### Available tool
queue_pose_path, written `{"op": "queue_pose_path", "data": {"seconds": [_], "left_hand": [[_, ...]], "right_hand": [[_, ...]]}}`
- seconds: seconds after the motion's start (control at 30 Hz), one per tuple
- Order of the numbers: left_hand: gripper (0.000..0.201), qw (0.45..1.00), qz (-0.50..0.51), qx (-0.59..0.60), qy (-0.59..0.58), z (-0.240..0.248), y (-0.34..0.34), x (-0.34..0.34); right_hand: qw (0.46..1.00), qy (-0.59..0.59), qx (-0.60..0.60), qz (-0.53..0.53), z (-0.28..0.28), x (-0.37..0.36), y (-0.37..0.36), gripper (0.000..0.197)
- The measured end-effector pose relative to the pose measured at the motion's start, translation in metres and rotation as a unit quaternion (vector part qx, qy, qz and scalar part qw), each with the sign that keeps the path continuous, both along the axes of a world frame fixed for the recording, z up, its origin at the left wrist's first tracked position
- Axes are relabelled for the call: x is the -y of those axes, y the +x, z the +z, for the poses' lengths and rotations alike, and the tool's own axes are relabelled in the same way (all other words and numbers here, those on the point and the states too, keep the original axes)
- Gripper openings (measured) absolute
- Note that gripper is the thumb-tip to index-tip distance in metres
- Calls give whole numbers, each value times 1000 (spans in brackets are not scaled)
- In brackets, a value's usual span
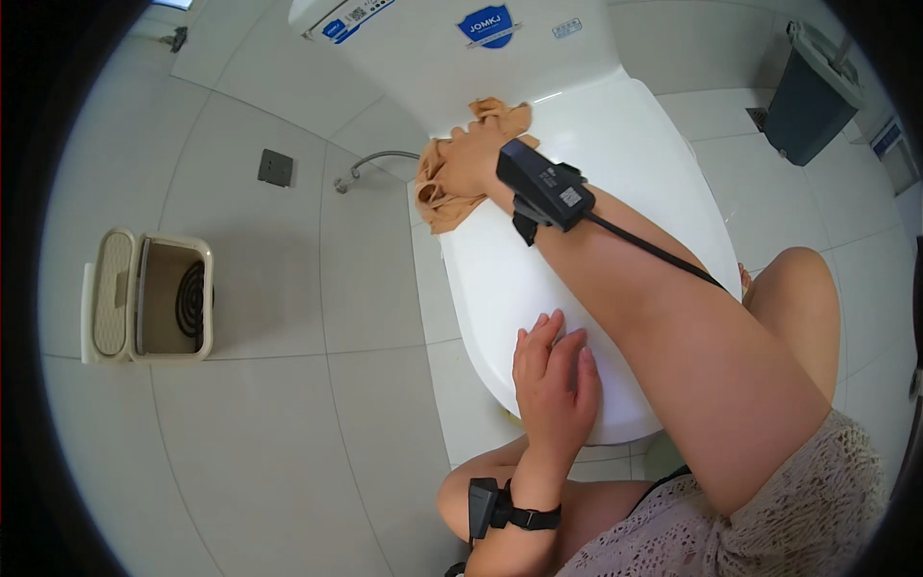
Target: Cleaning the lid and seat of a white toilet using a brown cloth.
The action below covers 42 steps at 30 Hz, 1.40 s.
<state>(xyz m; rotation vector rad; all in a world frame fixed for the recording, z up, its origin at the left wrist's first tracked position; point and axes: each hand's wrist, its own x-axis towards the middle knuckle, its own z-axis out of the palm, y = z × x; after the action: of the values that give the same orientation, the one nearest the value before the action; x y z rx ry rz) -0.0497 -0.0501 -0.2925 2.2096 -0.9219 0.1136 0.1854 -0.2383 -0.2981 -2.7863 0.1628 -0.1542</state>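
A white toilet lid [644,144] lies closed in front of me. At its far left corner, beside the base of the tank, my right hand [473,159] presses on a crumpled tan cloth [444,207], fingers bent over it. Part of the cloth bunches beyond the fingertips and part hangs over the lid's left edge. My right forearm crosses the lid diagonally. Near the front edge my left hand [556,380] rests on the lid, its fingers apart and slightly bent, holding nothing. A black strapped device sits on each of my wrists.
The white tank [404,67] stands behind the lid. A grey hose [385,154] runs from the wall at its left. A beige bin [207,298] with its lid open is mounted on the tiled wall, left. A grey bucket [812,101] stands at the far right.
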Motion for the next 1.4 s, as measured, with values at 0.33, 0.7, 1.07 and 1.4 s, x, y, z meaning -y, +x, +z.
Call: {"op": "queue_pose_path", "data": {"seconds": [0.33,0.7,1.07,1.4], "left_hand": [[14,990,29,-57,-123,-1,10,-12],[39,852,228,-272,-384,25,40,-34],[28,977,-44,-105,-180,16,1,2],[26,974,-58,-144,-167,17,8,0]], "right_hand": [[952,-21,216,216,-35,-72,-38,22],[957,-19,74,281,8,-102,-247,54],[987,15,133,94,-15,24,-335,67],[993,-41,71,-80,-10,78,-197,75]]}}
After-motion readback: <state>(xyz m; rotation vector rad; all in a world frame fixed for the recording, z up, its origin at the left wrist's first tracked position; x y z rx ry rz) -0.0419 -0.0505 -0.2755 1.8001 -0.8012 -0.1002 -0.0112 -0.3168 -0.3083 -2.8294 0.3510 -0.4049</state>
